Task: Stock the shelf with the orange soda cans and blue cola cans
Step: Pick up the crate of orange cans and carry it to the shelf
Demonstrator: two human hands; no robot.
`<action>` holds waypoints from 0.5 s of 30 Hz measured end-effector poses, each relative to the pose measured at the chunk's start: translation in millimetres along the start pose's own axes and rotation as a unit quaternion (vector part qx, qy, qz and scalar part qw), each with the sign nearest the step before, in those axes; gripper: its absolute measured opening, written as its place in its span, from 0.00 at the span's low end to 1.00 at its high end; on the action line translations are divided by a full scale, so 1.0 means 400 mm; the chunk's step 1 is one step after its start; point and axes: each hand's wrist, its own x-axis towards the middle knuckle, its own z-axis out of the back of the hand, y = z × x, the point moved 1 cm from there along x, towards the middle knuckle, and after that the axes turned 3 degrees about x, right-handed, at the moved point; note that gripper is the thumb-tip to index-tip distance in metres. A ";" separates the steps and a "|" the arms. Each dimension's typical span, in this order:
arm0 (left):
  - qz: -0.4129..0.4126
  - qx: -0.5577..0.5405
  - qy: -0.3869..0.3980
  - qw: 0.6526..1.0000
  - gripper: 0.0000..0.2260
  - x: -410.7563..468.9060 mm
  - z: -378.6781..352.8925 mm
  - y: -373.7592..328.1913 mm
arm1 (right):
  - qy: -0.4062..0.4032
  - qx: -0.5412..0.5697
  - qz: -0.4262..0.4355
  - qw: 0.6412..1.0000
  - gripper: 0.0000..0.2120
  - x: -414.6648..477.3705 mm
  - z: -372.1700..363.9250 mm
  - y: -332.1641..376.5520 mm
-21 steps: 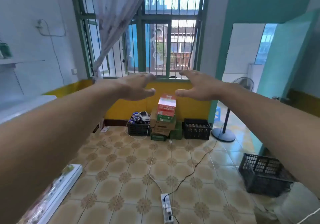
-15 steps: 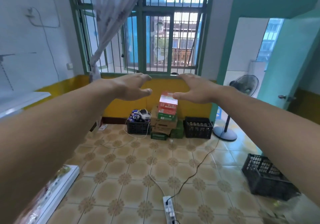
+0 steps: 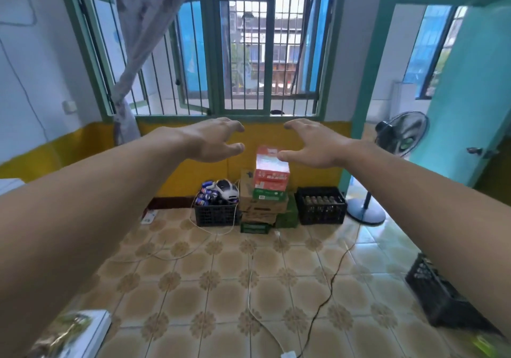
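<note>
Several cola cans (image 3: 205,195) apparently beyond fingers (image 3: 233,148)

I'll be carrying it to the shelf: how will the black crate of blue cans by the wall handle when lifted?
The black crate is probably heavy: blue cans are heaped above its rim. Loose, they may roll or spill if it tilts. The white cable looped round its front could snag.

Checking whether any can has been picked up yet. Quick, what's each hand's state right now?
Bare left hand: open, fingers loosely curved, holding nothing.
Bare right hand: open, fingers loosely curved, holding nothing.
</note>
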 end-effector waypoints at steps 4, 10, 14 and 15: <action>-0.014 -0.005 0.002 1.000 0.26 0.191 -0.054 0.100 | 0.007 -0.010 -0.008 1.000 0.41 0.184 -0.057 -0.069; -0.074 0.024 0.007 0.997 0.25 0.549 -0.120 0.227 | 0.014 -0.042 -0.027 0.999 0.42 0.516 -0.111 -0.262; -0.075 0.018 -0.001 0.997 0.26 0.802 -0.109 0.294 | 0.009 -0.046 -0.032 0.998 0.42 0.749 -0.099 -0.385; -0.075 0.014 -0.003 0.997 0.27 0.860 -0.109 0.309 | 0.009 -0.045 -0.028 0.999 0.42 0.801 -0.096 -0.410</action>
